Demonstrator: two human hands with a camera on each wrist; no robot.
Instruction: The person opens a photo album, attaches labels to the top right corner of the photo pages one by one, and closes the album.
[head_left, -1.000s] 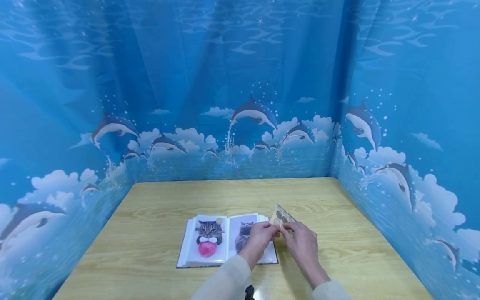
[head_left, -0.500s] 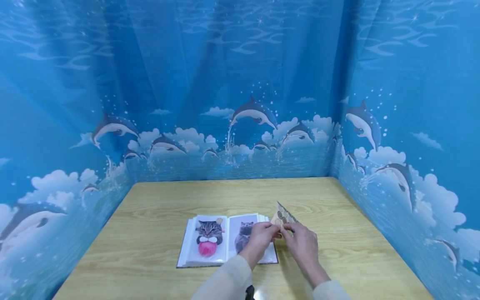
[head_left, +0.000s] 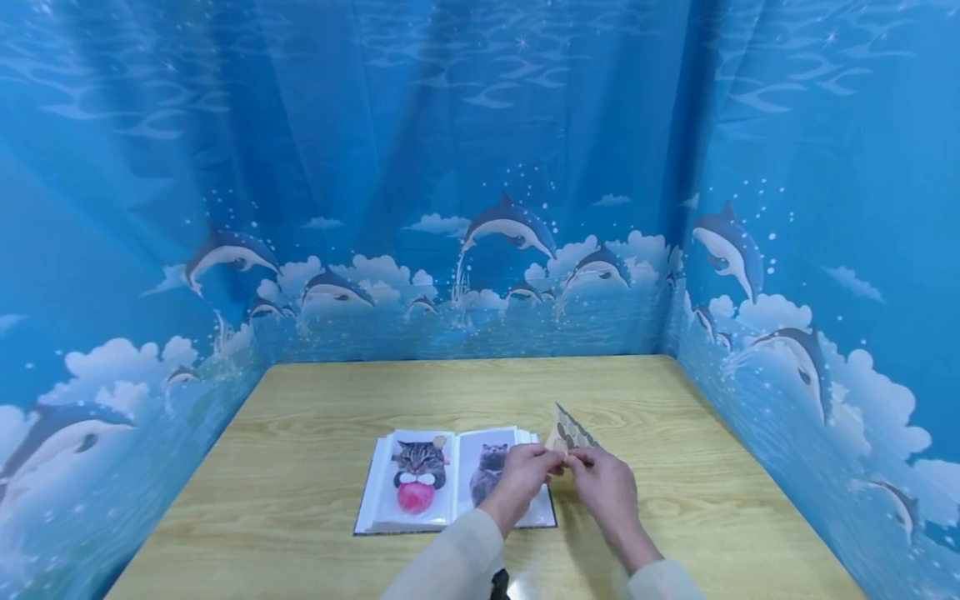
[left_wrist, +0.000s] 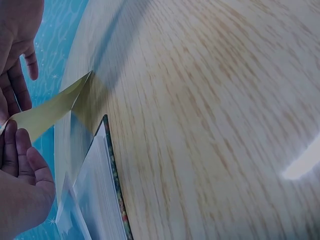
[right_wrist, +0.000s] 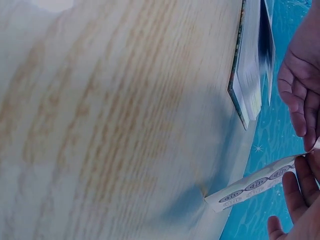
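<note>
Paper sheet [head_left: 572, 433], one, tilted beside the upper right corner of one open album [head_left: 381, 500]. From the left, I see the album's two cat pictures [head_left: 415, 477]; the left hand [head_left: 521, 475], slanting across the right page, and the right hand [head_left: 606, 487], reaching forward, both pinching the sheet; then tabletop [head_left: 712, 475] stretching to its right edge.

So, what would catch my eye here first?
Probably the blue dolphin curtain hanging behind and beside the wooden table. Next, the photo album lying open on it, a cat picture on its left page. Then, at the album's right, the left hand and right hand pinching a patterned sheet.
</note>
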